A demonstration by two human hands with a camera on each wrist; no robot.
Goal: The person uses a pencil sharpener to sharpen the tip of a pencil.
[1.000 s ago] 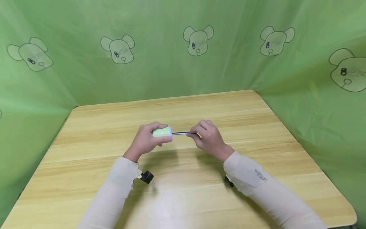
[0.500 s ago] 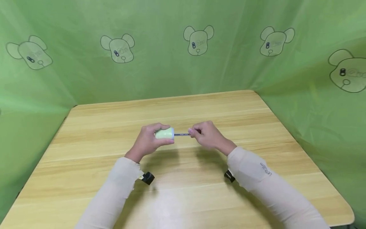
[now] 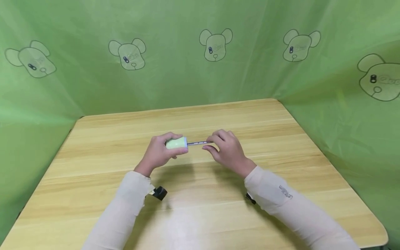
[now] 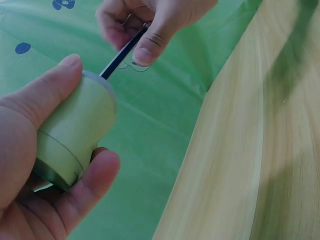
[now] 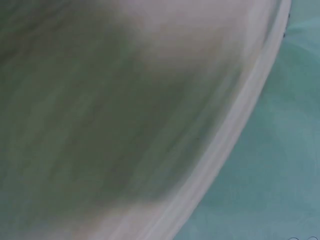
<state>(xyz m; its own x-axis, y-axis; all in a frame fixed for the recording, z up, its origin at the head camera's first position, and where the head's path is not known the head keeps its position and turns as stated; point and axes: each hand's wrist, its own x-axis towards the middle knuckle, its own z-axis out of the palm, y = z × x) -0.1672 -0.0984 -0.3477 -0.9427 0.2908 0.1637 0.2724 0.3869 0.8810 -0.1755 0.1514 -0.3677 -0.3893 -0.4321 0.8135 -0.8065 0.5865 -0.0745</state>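
Left grip [image 3: 157,151] snug round green cylinder [image 3: 176,143]; right grip [image 3: 229,151] loosely round far end of dark pencil [image 3: 197,143], showing between grips. Tbh I'd hold cylinder steady, pencil dead straight.

blurred, shadowed tabletop [image 5: 115,125] beside green cloth [image 5: 265,165]

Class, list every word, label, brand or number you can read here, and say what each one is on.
"Qee": on the far-right bear head of the green curtain; blurrier on the others.
"Le...": on the right sleeve; the rest is too blurred to read.
Thin dark rod: tiny marks, too small to read.
Green cylinder: no lettering visible.
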